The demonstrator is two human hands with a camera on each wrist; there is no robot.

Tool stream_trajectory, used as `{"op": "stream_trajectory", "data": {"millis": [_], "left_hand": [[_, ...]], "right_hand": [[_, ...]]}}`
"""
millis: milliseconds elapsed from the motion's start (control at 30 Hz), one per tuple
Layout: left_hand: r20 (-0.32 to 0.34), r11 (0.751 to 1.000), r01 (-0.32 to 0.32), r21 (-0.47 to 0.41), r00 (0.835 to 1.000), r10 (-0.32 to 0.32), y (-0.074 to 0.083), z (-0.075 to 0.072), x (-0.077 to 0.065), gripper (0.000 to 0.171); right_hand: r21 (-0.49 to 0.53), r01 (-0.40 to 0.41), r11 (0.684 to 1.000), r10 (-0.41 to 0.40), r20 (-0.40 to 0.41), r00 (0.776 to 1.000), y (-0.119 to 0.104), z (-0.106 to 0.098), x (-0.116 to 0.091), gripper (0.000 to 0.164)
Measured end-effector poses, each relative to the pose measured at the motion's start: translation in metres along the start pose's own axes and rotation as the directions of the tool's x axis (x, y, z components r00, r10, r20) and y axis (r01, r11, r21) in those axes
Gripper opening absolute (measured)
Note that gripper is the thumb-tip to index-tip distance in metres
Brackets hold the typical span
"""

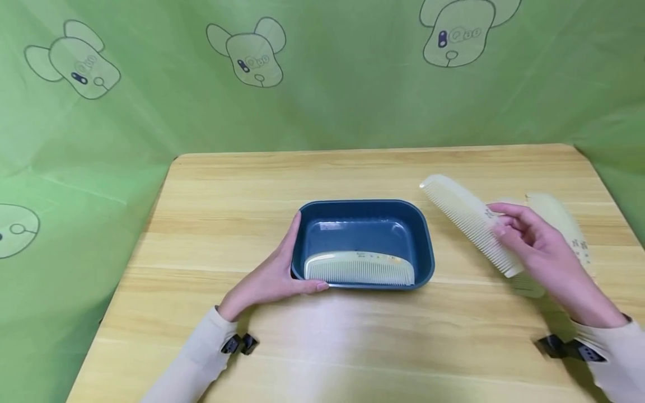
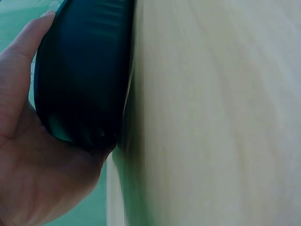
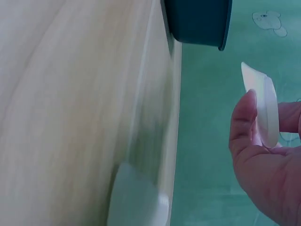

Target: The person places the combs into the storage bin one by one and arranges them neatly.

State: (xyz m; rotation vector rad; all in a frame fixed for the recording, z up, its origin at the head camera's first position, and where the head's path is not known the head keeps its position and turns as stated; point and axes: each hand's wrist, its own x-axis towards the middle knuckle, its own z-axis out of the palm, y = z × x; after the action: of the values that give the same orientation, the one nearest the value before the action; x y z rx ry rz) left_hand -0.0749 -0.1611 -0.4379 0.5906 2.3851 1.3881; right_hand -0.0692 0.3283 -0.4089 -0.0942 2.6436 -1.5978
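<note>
A dark blue plastic box [image 1: 363, 202] stands on the table, and a pale comb [image 1: 360, 267] lies inside along its near wall, teeth toward me. My left hand [image 1: 274, 274] grips the box's near left corner, thumb along the front and fingers along the left side. To the right of the box, my right hand [image 1: 539, 246] pinches a second pale comb [image 1: 466, 215] by its back between thumb and fingers. This comb slants above the table, teeth facing down and left. Beneath the right hand, more pale combs [image 1: 554, 215] lie on the table, partly hidden by it.
The wooden table [image 1: 227, 218] has its far edge against a green curtain [image 1: 342, 112] printed with animal heads. A small black device [image 1: 239, 343] sits at the left wrist, another [image 1: 569, 348] at the right.
</note>
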Motion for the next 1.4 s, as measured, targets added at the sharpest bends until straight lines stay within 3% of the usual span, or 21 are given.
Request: {"op": "stream_trajectory", "data": {"millis": [400,700,1000,1400], "left_hand": [[-0.001,1.000,0.002,0.005,1.000,-0.002,-0.001,0.000,-0.001,0.143],[-0.005,1.000,0.003,0.022,1.000,-0.002,0.001,-0.001,0.000,0.144],[0.002,1.000,0.018,0.015,1.000,-0.018,0.001,0.000,0.001,0.143],[0.006,0.999,0.034,0.017,0.999,-0.034,0.001,0.000,0.000,0.143]], "right_hand": [[-0.030,0.122,0.992,-0.118,0.095,0.988,-0.024,0.028,0.008,0.041],[0.052,0.222,0.974,-0.228,0.193,0.954,-0.034,0.044,0.015,0.045],[0.035,0.232,0.972,-0.234,0.250,0.940,-0.048,0.059,0.015,0.041],[0.054,0.292,0.955,-0.294,0.310,0.904,-0.059,0.078,0.020,0.038]]}}
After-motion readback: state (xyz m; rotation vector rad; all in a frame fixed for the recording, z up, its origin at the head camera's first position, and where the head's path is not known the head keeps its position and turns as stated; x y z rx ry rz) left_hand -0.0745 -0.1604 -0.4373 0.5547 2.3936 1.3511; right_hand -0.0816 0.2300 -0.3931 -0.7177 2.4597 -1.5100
